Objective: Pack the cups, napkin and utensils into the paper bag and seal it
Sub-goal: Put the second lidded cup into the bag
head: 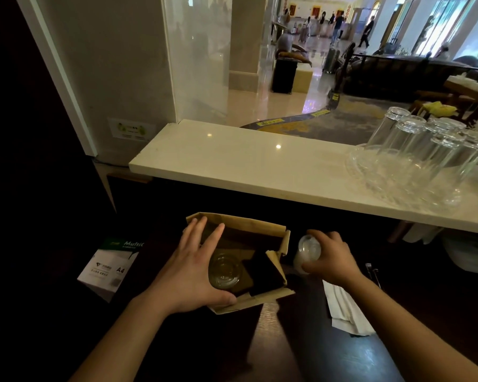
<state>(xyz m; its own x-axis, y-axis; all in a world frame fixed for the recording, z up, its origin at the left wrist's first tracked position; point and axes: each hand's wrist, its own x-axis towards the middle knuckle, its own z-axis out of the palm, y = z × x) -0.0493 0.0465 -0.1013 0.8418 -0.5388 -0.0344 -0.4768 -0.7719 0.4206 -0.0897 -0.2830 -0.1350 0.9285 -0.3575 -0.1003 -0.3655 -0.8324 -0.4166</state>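
Observation:
An open brown paper bag (271,228) stands on the dark counter below the marble ledge. Inside it sits a lidded clear plastic cup (224,271) beside a dark divider. My left hand (193,267) is spread across the bag's left rim, fingers apart, thumb against the near edge. To the right of the bag, my right hand (330,257) grips a second lidded cup (307,253) with pale liquid, held outside the bag. A white napkin (345,310) lies on the counter under my right forearm. Dark utensils (373,272) lie just beyond it, hard to make out.
A white marble ledge (246,164) runs across above the counter, carrying several upturned drinking glasses (425,142) and a glass dish (398,177) at the right. A pack of A4 paper (111,267) sits at the left. A lobby with people lies beyond.

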